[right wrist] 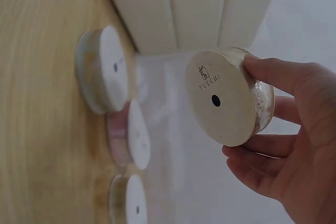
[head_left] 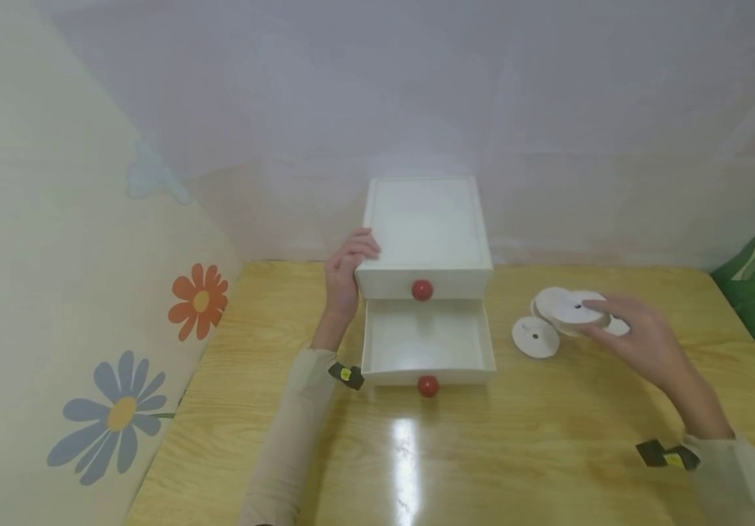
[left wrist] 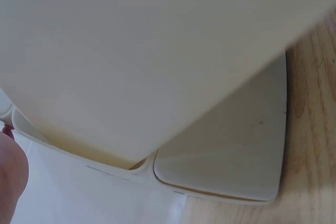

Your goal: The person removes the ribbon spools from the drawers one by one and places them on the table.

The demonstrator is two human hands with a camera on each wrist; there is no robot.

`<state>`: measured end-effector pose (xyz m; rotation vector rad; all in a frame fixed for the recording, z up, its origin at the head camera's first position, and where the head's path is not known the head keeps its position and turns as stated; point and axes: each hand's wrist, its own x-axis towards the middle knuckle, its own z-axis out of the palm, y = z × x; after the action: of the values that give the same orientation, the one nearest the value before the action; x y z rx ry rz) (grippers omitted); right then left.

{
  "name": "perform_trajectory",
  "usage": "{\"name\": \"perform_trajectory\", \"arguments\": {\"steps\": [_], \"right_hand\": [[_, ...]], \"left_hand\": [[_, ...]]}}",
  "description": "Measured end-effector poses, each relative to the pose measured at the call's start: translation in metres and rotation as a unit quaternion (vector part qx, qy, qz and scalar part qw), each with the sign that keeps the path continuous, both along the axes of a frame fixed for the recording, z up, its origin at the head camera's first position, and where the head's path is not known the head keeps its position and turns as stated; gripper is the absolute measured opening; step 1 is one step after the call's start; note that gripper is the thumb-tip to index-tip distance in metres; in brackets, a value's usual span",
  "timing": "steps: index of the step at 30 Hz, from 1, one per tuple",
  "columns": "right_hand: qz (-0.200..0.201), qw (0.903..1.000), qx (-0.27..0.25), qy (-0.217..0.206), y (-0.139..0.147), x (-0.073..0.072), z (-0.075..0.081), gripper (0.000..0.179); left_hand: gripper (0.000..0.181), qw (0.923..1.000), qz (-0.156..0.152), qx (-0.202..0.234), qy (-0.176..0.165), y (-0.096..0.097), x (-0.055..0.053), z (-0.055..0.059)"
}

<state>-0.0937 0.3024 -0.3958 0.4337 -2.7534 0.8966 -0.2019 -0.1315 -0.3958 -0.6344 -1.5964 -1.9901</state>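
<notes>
In my right hand point(head_left: 643, 336) I hold a white-faced ribbon spool point(right wrist: 210, 98) marked YUECHI, thumb and fingers pinching its rim. It is raised above the table, and whitish ribbon shows on its side. My left hand point(head_left: 343, 274) rests on the upper left edge of a white drawer cabinet point(head_left: 426, 226), fingers over its top. The cabinet's lower drawer point(head_left: 423, 343) stands pulled out, with no contents visible in it. Its upper drawer point(head_left: 384, 283) is closed. In the left wrist view, a pale cabinet panel point(left wrist: 131, 61) covers much of the scene, and one fingertip point(left wrist: 10, 177) shows.
Near my right hand, more ribbon spools stand on the wooden table point(head_left: 535, 438): a greyish-gold one point(right wrist: 113, 69), a pink one point(right wrist: 137, 135) and another gold one point(right wrist: 136, 203). Red knobs point(head_left: 427, 386) stick out from the drawers. A pale wall point(head_left: 285, 109) rises behind.
</notes>
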Motion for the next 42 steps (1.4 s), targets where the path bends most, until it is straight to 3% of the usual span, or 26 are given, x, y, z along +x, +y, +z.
{"name": "perform_trajectory", "arguments": {"steps": [10, 21, 27, 39, 42], "right_hand": [[-0.033, 0.9979, 0.014, -0.054, 0.017, 0.003, -0.026, 0.045], [-0.023, 0.9976, 0.022, -0.062, 0.023, 0.003, -0.046, 0.043], [-0.013, 0.9984, 0.025, -0.049, 0.022, 0.003, -0.052, 0.04], [-0.012, 0.9911, 0.042, -0.126, 0.025, 0.0, -0.053, 0.058], [-0.004, 0.9919, 0.038, -0.121, 0.026, -0.001, -0.056, 0.064]], "left_hand": [[0.028, 1.0, 0.003, -0.001, -0.004, 0.0, 0.0, 0.0], [0.026, 0.9999, -0.002, -0.004, -0.01, 0.0, 0.0, -0.001], [0.028, 1.0, -0.001, -0.005, -0.007, 0.0, 0.0, -0.001], [0.029, 1.0, 0.004, -0.006, -0.007, 0.002, 0.001, 0.001], [0.029, 0.9999, 0.003, -0.006, -0.009, 0.002, 0.0, 0.0]]}}
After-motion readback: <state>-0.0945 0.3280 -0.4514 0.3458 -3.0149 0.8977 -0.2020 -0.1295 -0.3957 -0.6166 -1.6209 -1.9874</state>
